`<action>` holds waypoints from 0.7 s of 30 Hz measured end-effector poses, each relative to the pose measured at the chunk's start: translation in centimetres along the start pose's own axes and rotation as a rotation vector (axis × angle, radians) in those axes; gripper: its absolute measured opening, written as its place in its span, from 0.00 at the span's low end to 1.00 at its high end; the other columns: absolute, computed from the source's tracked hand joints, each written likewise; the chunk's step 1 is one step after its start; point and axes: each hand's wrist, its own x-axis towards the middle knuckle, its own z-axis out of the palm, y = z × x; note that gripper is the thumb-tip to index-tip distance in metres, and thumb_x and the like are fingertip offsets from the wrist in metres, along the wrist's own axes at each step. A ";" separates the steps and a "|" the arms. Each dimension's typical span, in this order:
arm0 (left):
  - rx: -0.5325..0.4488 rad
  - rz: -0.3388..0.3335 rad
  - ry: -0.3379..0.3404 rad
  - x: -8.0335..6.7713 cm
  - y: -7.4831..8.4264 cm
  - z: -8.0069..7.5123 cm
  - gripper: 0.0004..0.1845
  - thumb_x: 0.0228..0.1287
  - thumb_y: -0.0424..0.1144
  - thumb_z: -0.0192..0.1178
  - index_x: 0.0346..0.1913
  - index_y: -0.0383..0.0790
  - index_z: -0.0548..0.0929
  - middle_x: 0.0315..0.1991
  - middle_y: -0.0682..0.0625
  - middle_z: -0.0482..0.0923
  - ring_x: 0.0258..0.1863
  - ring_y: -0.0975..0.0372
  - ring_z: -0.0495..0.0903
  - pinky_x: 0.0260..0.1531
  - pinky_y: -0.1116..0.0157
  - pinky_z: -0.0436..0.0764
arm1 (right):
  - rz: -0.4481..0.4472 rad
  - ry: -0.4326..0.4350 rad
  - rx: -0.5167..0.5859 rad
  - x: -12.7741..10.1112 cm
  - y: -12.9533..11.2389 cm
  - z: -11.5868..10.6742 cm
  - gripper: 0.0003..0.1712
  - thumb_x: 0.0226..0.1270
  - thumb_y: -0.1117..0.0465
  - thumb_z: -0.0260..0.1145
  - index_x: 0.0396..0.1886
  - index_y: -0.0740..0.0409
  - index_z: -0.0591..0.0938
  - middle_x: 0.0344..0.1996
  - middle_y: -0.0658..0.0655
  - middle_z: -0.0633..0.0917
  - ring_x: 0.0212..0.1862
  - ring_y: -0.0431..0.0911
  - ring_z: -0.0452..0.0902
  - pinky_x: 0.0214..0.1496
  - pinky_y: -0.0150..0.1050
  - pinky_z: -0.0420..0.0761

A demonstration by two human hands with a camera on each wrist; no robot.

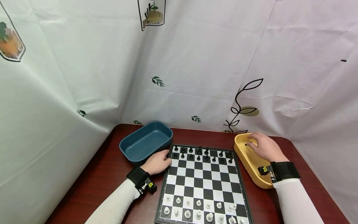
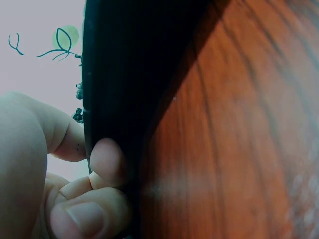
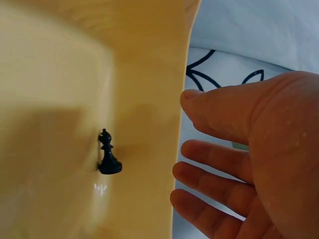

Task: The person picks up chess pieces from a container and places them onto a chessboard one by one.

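Note:
A black-and-white chessboard (image 1: 203, 175) lies on the table, black chess pieces (image 1: 198, 158) standing in two rows at its far end and white chess pieces (image 1: 198, 203) at the near end. My left hand (image 1: 157, 161) grips the board's left edge near the far corner; the left wrist view shows its fingers (image 2: 108, 162) against the dark side. Over the far end of the yellow tray (image 1: 253, 169) is my right hand (image 1: 264, 146), fingers relaxed and holding nothing. Inside that tray lies a black bishop (image 3: 108, 155), apart from the fingers.
A dark blue tray (image 1: 145, 141) stands behind my left hand, beside the board's far left corner. The dark red wooden table (image 1: 103, 183) ends at a white patterned cloth (image 1: 181, 62) hung behind and along the sides.

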 end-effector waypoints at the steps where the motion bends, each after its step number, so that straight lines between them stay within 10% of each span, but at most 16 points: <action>1: -0.001 0.001 0.001 0.0 0.0 0.0 0.22 0.73 0.41 0.58 0.64 0.38 0.85 0.33 0.58 0.83 0.33 0.65 0.80 0.45 0.57 0.81 | 0.001 -0.006 -0.001 0.0 0.1 0.1 0.19 0.74 0.60 0.76 0.58 0.68 0.89 0.59 0.71 0.87 0.64 0.71 0.81 0.65 0.69 0.78; 21: 0.004 -0.002 0.000 -0.2 0.2 -0.2 0.22 0.73 0.41 0.58 0.65 0.38 0.85 0.33 0.57 0.83 0.34 0.64 0.80 0.46 0.57 0.81 | -0.049 -0.133 -0.003 0.0 0.6 1.3 0.27 0.68 0.63 0.79 0.61 0.74 0.84 0.56 0.73 0.87 0.62 0.71 0.82 0.66 0.67 0.78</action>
